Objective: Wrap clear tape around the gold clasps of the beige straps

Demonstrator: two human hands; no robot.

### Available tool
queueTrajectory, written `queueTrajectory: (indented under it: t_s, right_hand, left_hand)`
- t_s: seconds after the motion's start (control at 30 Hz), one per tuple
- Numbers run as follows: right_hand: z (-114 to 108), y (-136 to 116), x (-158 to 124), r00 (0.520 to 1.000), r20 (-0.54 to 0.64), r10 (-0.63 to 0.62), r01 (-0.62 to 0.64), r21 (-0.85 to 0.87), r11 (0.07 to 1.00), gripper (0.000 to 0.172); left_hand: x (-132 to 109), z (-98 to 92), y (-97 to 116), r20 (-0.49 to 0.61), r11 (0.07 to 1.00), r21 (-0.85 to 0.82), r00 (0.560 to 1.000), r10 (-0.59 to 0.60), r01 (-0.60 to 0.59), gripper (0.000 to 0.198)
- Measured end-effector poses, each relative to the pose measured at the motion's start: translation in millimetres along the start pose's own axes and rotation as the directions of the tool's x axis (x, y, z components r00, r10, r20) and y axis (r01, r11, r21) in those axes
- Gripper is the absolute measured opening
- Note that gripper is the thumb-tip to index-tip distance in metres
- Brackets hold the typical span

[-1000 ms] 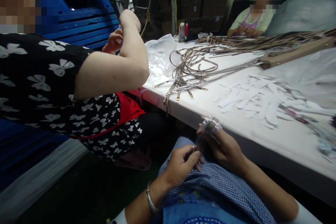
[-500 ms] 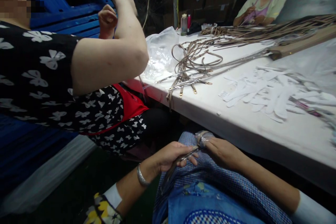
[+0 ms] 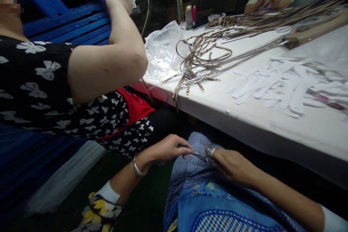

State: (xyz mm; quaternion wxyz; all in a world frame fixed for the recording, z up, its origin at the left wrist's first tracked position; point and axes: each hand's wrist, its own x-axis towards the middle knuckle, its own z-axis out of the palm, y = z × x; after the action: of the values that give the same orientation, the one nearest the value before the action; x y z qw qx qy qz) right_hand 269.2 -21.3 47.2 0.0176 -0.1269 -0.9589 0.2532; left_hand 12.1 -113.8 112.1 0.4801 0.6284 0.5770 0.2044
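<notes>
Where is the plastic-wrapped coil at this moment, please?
In the head view, the plastic-wrapped coil is below and right of centre, in the person's right hand over the blue checked cloth, the left hand pinching a strand of it.

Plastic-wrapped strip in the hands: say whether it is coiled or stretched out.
Partly coiled: the strip bends in a loop at the right hand, while a straight length runs to the left hand.
</notes>
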Motion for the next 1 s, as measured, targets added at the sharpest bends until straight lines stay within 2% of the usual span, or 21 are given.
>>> queueTrajectory:
  t_s: [0.1, 0.17, 0.23, 0.27, 0.33, 0.4, 0.43, 0.57, 0.63, 0.7, 0.77, 0.87, 0.93, 1.0]
  right_hand:
    - [-4.5, -4.9, 0.4, 0.999, 0.023, 0.049, -0.052, 0.223, 0.973, 0.022]
    - [-9.8, -6.5, 0.0, 0.988, 0.109, 0.110, -0.149, 0.467, 0.872, 0.028]
    - [-15.5, -7.1, -1.2, 0.966, 0.217, 0.140, -0.254, 0.698, 0.670, 0.034]
    - [-18.2, -7.1, -2.1, 0.956, 0.259, 0.138, -0.291, 0.783, 0.549, 0.036]
    - [-22.8, -7.4, -4.0, 0.947, 0.295, 0.128, -0.321, 0.886, 0.334, 0.037]
    - [-26.2, -8.6, -6.1, 0.949, 0.291, 0.123, -0.311, 0.929, 0.202, 0.036]
    - [-27.5, -9.7, -7.2, 0.953, 0.280, 0.119, -0.297, 0.941, 0.165, 0.036]
    - [-34.2, -18.8, -14.0, 0.972, 0.220, 0.082, -0.226, 0.971, 0.073, 0.033]
    - [-40.4, -24.7, -19.0, 0.980, 0.184, 0.074, -0.187, 0.982, 0.028, 0.035]
    - [-47.7, -29.2, -24.9, 0.985, 0.127, 0.113, -0.127, 0.992, -0.005, 0.036]
    - [-54.1, -30.7, -31.8, 0.976, 0.034, 0.213, -0.033, 0.999, -0.010, 0.036]
    - [-59.9, -26.8, -43.5, 0.907, -0.148, 0.393, 0.147, 0.989, 0.034, 0.037]
    - [-62.0, -22.2, -51.6, 0.824, -0.270, 0.498, 0.259, 0.961, 0.093, 0.038]
    - [-63.7, -18.2, -59.0, 0.721, -0.377, 0.582, 0.338, 0.924, 0.180, 0.041]
  left_hand:
    - [9.0, -5.7, -6.6, -0.046, 0.987, 0.158, 0.999, -0.016, 0.023, 0.032]
    - [13.7, -8.0, -6.5, -0.177, 0.935, 0.354, 0.982, 0.060, 0.006, 0.024]
    - [15.2, -6.5, -2.0, -0.301, 0.864, 0.504, 0.931, 0.205, -0.027, 0.021]
    - [14.8, -3.5, 0.9, -0.320, 0.840, 0.538, 0.906, 0.276, -0.067, 0.024]
    - [14.0, 6.9, 4.5, -0.277, 0.820, 0.543, 0.883, 0.378, -0.181, 0.031]
    - [16.5, 21.6, 2.7, -0.219, 0.809, 0.520, 0.872, 0.437, -0.275, 0.036]
    - [19.7, 29.4, -0.2, -0.227, 0.808, 0.509, 0.859, 0.458, -0.297, 0.038]
    - [44.1, 56.2, -13.7, -0.397, 0.825, 0.428, 0.743, 0.539, -0.370, 0.033]
    - [58.7, 65.5, -14.2, -0.462, 0.843, 0.332, 0.706, 0.536, -0.423, 0.032]
    - [72.3, 73.3, -8.5, -0.524, 0.872, 0.201, 0.703, 0.481, -0.446, 0.032]
    - [84.3, 81.2, 1.6, -0.570, 0.895, 0.063, 0.720, 0.396, -0.442, 0.031]
    - [98.3, 95.6, 18.5, -0.582, 0.900, -0.090, 0.756, 0.300, -0.426, 0.033]
    - [104.1, 106.0, 28.2, -0.572, 0.892, -0.154, 0.775, 0.270, -0.425, 0.033]
    - [106.7, 115.7, 36.0, -0.543, 0.880, -0.208, 0.798, 0.260, -0.428, 0.034]
